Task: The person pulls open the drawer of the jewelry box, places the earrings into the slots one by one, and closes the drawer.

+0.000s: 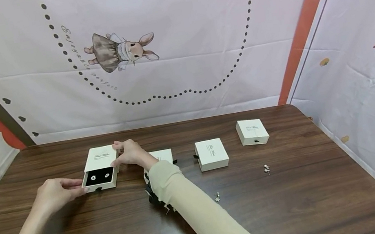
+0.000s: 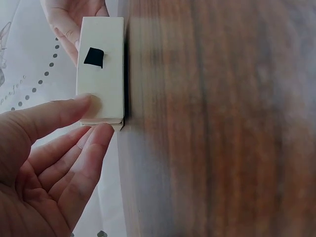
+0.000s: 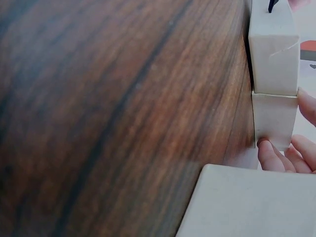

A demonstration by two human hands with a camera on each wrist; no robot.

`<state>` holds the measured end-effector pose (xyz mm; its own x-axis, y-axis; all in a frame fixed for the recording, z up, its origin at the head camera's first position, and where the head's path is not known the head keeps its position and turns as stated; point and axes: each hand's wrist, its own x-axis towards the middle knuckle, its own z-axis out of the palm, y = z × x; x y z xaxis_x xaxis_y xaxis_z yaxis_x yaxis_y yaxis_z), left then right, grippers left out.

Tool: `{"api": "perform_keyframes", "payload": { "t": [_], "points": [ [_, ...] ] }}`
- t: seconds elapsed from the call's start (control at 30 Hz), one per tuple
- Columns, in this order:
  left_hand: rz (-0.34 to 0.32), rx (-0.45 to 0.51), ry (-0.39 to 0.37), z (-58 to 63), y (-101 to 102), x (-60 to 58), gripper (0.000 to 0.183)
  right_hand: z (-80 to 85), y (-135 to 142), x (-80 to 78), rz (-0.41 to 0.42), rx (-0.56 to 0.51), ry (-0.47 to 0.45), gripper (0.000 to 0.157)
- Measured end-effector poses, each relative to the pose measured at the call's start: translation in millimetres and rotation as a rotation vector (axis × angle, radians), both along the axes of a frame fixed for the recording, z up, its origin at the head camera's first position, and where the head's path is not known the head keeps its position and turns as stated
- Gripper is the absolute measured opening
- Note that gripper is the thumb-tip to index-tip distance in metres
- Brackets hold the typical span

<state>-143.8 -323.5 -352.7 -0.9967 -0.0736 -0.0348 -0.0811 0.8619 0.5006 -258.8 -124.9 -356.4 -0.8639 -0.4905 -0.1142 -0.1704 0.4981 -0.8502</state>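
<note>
A small white jewelry box (image 1: 100, 158) stands at the left with its drawer (image 1: 89, 188) partly out toward me. Two earrings (image 1: 93, 177) sit on the drawer's black insert. My left hand (image 1: 53, 194) pinches the drawer's left front corner. In the left wrist view its thumb lies on the drawer front (image 2: 109, 81), beside a black pull tab (image 2: 94, 57), with fingers at the side. My right hand (image 1: 131, 153) grips the outer sleeve along its right side. In the right wrist view, fingers (image 3: 269, 155) hold the sleeve's (image 3: 275, 118) far end.
Another white box (image 1: 162, 155) is partly hidden behind my right forearm. Two more white boxes (image 1: 212, 154) stand to the right, one farther back (image 1: 252, 131). Small earrings lie on the brown table (image 1: 317, 178), some nearer me (image 1: 217, 197), others farther right (image 1: 266, 168).
</note>
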Motion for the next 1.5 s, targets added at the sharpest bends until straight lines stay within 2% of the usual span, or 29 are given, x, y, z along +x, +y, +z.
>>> {"api": "perform_keyframes", "payload": {
  "t": [0.73, 1.5],
  "points": [
    [0.031, -0.002, 0.008, -0.4, 2, -8.1, 0.056, 0.5, 1, 3.4, 0.012, -0.013, -0.007, 0.064],
    [0.021, -0.017, 0.03, 2.4, 4, -21.5, 0.056, 3.2, 2, 2.2, 0.014, 0.002, -0.005, 0.063]
  ]
}}
